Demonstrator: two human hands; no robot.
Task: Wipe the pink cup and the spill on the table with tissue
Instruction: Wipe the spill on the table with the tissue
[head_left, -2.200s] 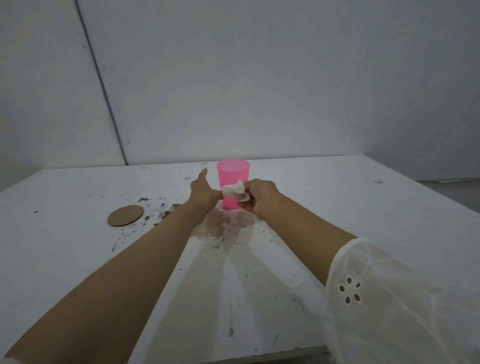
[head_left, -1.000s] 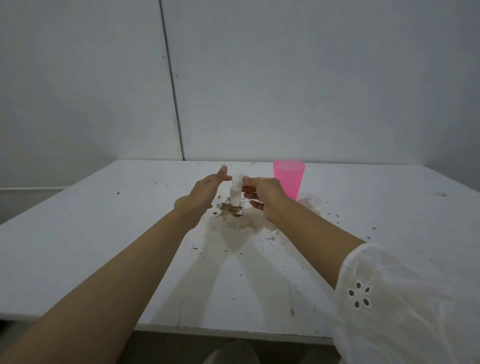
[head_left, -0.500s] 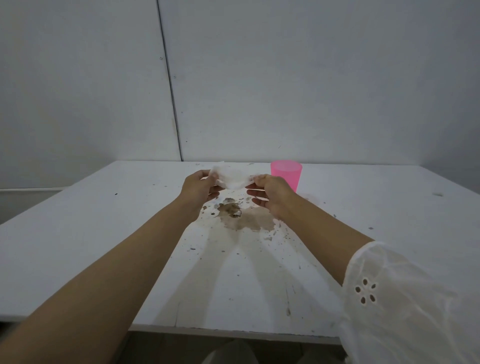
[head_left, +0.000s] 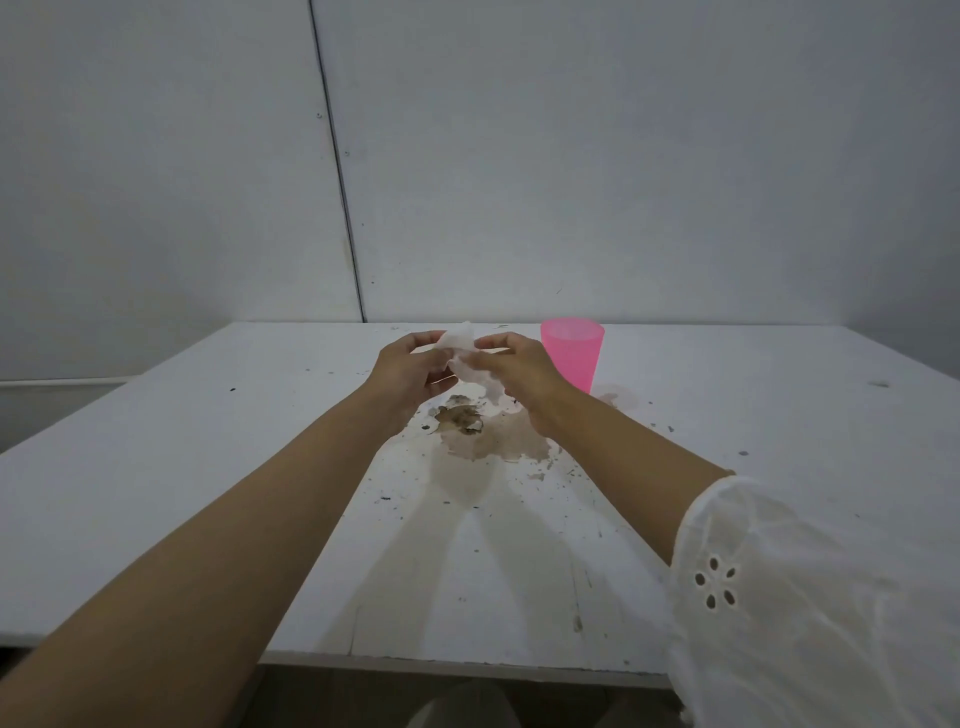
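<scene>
The pink cup (head_left: 571, 353) stands upright on the white table (head_left: 182, 467), just right of my hands. My left hand (head_left: 410, 369) and my right hand (head_left: 511, 369) are raised above the table and both pinch a crumpled white tissue (head_left: 462, 348) between them. A corner of the tissue hangs down under my right hand. Below the hands lies the spill (head_left: 488, 436), a brownish wet patch with dark bits at its left end. A smaller wet mark (head_left: 615, 397) lies at the cup's base.
Dark specks and crumbs (head_left: 561, 473) are scattered around the spill and toward the table's front edge (head_left: 415, 662). A grey wall rises right behind the table. My white sleeve (head_left: 810, 597) fills the lower right.
My hands have drawn closer together, bunching the tissue that was stretched between them half a second ago. The cup has not moved on the table.
</scene>
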